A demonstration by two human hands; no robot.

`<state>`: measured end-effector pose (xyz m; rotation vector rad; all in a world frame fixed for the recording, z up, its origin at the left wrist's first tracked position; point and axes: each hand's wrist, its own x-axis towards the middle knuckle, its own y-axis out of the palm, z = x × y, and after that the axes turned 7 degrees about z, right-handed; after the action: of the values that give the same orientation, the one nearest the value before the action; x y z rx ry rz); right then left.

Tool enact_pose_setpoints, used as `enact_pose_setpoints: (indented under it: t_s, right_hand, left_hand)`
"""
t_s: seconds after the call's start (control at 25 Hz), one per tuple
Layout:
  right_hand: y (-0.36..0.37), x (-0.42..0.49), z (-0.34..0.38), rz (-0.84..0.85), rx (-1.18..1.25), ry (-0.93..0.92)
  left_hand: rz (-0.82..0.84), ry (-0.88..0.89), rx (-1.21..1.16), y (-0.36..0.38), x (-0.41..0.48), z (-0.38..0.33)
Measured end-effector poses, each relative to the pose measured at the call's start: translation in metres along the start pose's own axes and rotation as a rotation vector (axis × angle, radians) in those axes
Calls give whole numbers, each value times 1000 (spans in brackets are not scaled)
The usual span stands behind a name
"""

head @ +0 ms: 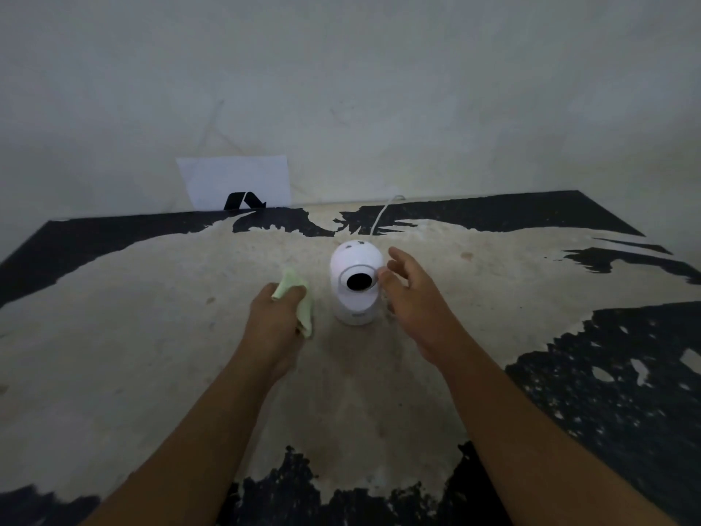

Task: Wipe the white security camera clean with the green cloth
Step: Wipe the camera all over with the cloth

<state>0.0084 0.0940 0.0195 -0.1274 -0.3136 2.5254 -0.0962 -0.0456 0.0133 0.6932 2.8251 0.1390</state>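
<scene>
The white security camera (356, 284) stands upright in the middle of the worn table, its round black lens facing me. A white cable (381, 216) runs from its back toward the wall. My left hand (276, 317) is just left of the camera, fingers closed around the bunched pale green cloth (297, 301), a small gap from the camera body. My right hand (411, 294) hovers at the camera's right side with fingers spread, fingertips close to the head; I cannot tell if they touch it.
The table (151, 336) has a beige worn top with black patches at its edges. A white sheet of paper (235, 182) with a black mark leans against the wall at the back left.
</scene>
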Motion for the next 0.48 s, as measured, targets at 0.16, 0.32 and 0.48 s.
enact_pose_setpoints:
  t_s: [0.16,0.32,0.48]
  right_hand:
    - [11,4,-5,-16,63,-53]
    - [15,4,-11,-25,45,-47]
    - [13,6,-14,8,30,-51]
  left_hand:
    - [69,66,437,29,-1,11]
    - [128,208,497,40,-4,6]
    - [103,334,475,46,-4,1]
